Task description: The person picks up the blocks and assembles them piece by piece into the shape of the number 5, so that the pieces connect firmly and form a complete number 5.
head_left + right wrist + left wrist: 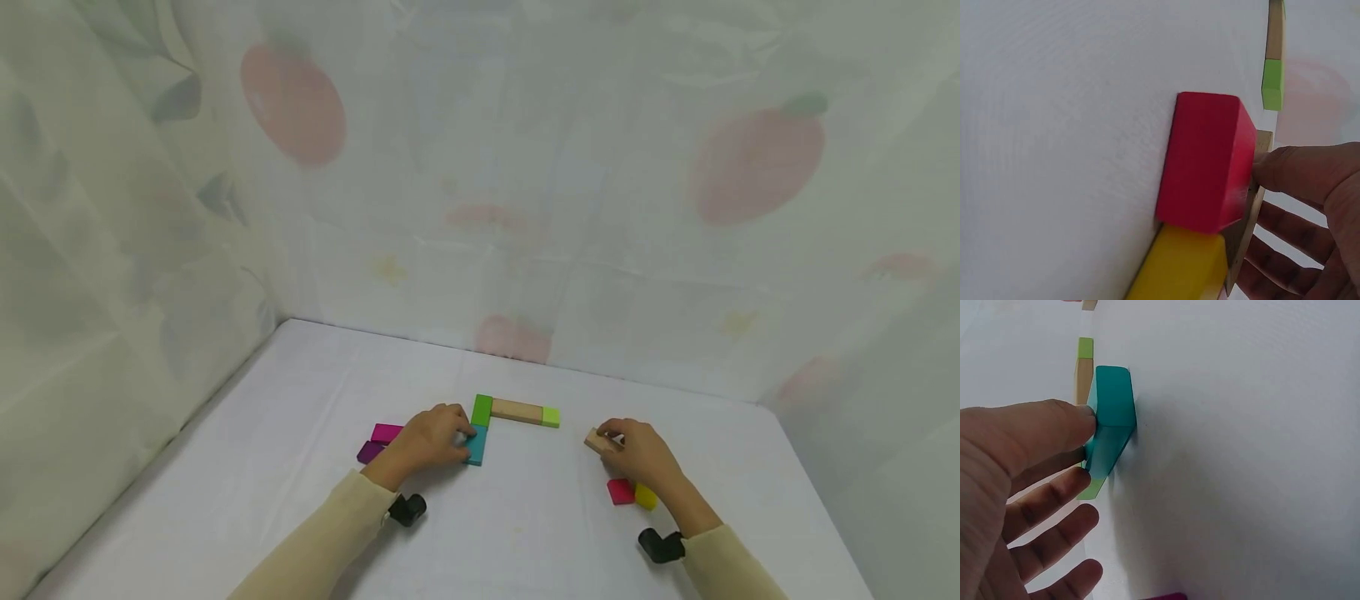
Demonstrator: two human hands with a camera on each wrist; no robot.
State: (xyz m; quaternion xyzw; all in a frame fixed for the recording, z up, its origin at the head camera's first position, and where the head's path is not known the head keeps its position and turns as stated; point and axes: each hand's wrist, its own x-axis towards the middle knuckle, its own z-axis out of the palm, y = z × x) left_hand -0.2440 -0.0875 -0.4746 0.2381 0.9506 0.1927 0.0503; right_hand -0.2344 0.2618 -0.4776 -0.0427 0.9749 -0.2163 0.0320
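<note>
My left hand (433,437) pinches a teal block (477,446) between thumb and fingertips, the other fingers spread apart in the left wrist view. The teal block's far end meets a green block (482,410). From there a plain wooden block (517,410) runs to the right, with a lime green block (551,417) at its end. Further right, my right hand (643,454) grips another plain wooden block (595,442) by thumb and fingers. In the right wrist view, a red block (1200,162) partly hides that wooden piece.
Beside the left wrist lie a magenta block (386,433) and a purple block (368,452). Nearer than the right hand, a yellow block (645,497) sits against the red one. A patterned cloth (600,208) hangs behind the white tabletop (525,533).
</note>
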